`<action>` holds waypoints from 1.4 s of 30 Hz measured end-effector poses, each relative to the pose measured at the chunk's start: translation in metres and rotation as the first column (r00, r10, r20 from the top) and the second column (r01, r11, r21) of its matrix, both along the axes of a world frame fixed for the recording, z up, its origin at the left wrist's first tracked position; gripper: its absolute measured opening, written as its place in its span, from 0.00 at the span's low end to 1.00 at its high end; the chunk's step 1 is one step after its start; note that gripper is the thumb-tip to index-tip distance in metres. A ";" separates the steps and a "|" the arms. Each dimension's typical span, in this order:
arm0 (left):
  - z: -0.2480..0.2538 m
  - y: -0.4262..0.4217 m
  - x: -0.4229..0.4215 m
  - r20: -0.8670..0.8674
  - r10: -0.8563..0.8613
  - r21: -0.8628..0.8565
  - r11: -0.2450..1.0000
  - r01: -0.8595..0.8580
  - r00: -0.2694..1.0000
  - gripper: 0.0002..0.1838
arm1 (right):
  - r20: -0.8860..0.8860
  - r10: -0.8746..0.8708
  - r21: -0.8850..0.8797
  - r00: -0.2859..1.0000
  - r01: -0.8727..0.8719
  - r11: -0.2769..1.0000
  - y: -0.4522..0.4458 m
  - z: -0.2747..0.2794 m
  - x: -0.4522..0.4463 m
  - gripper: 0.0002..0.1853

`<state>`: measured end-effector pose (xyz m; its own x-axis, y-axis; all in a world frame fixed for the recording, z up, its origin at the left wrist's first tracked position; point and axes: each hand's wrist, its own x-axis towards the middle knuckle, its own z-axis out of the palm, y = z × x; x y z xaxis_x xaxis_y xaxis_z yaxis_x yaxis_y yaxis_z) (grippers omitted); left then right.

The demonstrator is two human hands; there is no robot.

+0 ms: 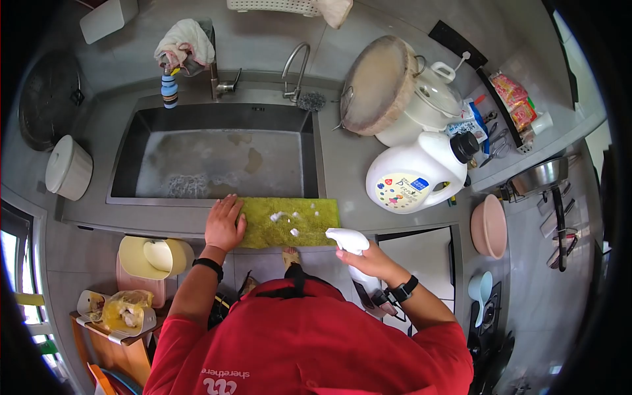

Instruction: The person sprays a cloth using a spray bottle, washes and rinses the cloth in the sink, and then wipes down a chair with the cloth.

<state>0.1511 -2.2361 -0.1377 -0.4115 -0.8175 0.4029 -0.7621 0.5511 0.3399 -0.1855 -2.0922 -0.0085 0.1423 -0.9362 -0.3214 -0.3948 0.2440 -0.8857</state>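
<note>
Left hand (pixel 226 221) flat at the left edge of the cloth (pixel 289 222), likely soft; right hand (pixel 376 261) gripping the spray bottle (pixel 349 241) by its neck, probably the surest hold.

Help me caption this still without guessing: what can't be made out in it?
All in the head view:
Spray bottle: its neck, covered by the right hand.
Green cloth: part of its left edge, hidden by the left hand.
White pot: its left side, behind the round board.
Detergent jug: the label's fine print, too small to read.
White basket: its upper part, cut off by the top edge.
</note>
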 end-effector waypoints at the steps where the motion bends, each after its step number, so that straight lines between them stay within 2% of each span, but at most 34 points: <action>1: 0.000 0.000 0.000 0.000 -0.001 -0.006 1.000 0.001 1.000 0.20 | 0.021 0.033 0.022 0.999 -0.033 0.999 -0.002 0.001 -0.001 0.24; 3: -0.001 0.000 0.000 -0.003 -0.002 -0.004 1.000 0.002 1.000 0.20 | 0.043 0.065 0.042 0.997 -0.067 0.997 -0.002 0.001 -0.002 0.23; 5: 0.000 0.000 0.000 -0.004 0.000 -0.006 1.000 0.000 1.000 0.20 | -0.117 0.000 -0.088 0.993 -0.010 0.996 -0.002 -0.002 -0.003 0.22; 6: 0.000 0.000 0.000 -0.011 -0.004 0.008 1.000 0.004 1.000 0.20 | -0.115 0.001 -0.089 0.993 -0.011 0.996 -0.003 -0.005 -0.006 0.22; 8: 0.000 0.000 0.000 -0.021 -0.008 0.022 1.000 0.009 1.000 0.20 | -0.107 -0.094 0.003 0.990 0.095 0.995 -0.002 -0.009 -0.017 0.22; 9: -0.001 0.000 0.000 -0.021 -0.010 0.015 1.000 0.011 1.000 0.20 | -0.080 -0.127 -0.013 0.989 0.127 0.992 -0.001 -0.009 -0.019 0.22; 13: 0.000 0.000 0.000 -0.020 -0.014 0.009 1.000 0.014 1.000 0.20 | -0.051 -0.059 -0.015 0.997 0.058 0.998 0.002 0.002 -0.027 0.22; 15: -0.002 -0.001 0.000 -0.021 -0.014 0.009 1.000 0.014 1.000 0.20 | -0.193 -0.045 -0.085 0.980 0.029 0.996 0.005 -0.004 -0.033 0.22; 16: -0.002 -0.001 0.000 -0.021 -0.012 0.011 1.000 0.012 1.000 0.20 | -0.191 -0.047 -0.086 0.980 0.031 0.996 0.006 -0.004 -0.035 0.22; 18: 0.000 0.000 0.000 -0.018 -0.014 0.010 1.000 0.015 1.000 0.20 | -0.166 -0.100 0.077 0.981 0.114 0.990 0.008 -0.001 -0.037 0.25; 22: 0.000 0.000 -0.001 -0.009 -0.016 0.010 1.000 0.016 1.000 0.20 | -0.224 -0.119 0.073 0.967 0.138 0.988 0.011 0.013 -0.035 0.25; 25: 0.000 -0.001 -0.001 0.002 -0.012 0.017 1.000 0.012 1.000 0.20 | -0.202 -0.092 -0.003 0.975 0.094 0.996 0.014 0.004 -0.041 0.24; 27: 0.001 -0.001 -0.001 0.002 -0.014 0.015 1.000 0.014 1.000 0.21 | -0.260 -0.164 -0.071 0.952 0.151 0.986 0.016 0.001 -0.042 0.23; 28: 0.001 -0.001 -0.001 0.003 -0.015 0.017 1.000 0.015 1.000 0.21 | -0.259 -0.167 -0.071 0.951 0.154 0.986 0.016 0.000 -0.044 0.23; 30: 0.001 0.000 -0.001 0.005 -0.019 0.015 1.000 0.019 1.000 0.21 | -0.096 -0.231 0.126 0.968 0.242 0.962 0.014 -0.001 -0.048 0.23; 31: 0.001 0.000 -0.001 0.006 -0.021 0.013 1.000 0.021 1.000 0.21 | -0.096 -0.235 0.126 0.967 0.246 0.961 0.013 -0.001 -0.048 0.23; 33: 0.001 0.000 -0.001 0.003 -0.024 0.016 1.000 0.024 1.000 0.21 | -0.143 -0.162 -0.040 0.976 0.158 0.987 0.012 -0.003 -0.043 0.22; 38: 0.000 -0.001 0.000 -0.003 -0.018 0.009 1.000 0.018 1.000 0.20 | -0.187 -0.144 0.039 0.972 0.154 0.987 0.005 -0.011 -0.031 0.23; 40: 0.000 0.000 0.000 -0.001 -0.015 0.004 1.000 0.015 1.000 0.20 | -0.059 -0.157 0.141 0.986 0.164 0.976 -0.002 -0.005 -0.025 0.22; 41: -0.001 0.000 0.000 -0.001 -0.014 0.005 1.000 0.014 1.000 0.20 | -0.059 -0.156 0.142 0.986 0.163 0.976 -0.005 -0.006 -0.020 0.22; 42: 0.000 0.000 -0.001 -0.001 -0.012 0.001 1.000 0.012 1.000 0.20 | 0.014 -0.095 0.053 0.995 0.094 0.994 -0.008 -0.007 -0.013 0.21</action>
<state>0.1505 -2.2358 -0.1381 -0.4207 -0.8130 0.4024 -0.7554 0.5596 0.3409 -0.1985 -2.1003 -0.0157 0.0600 -0.9278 -0.3682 -0.3537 0.3252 -0.8770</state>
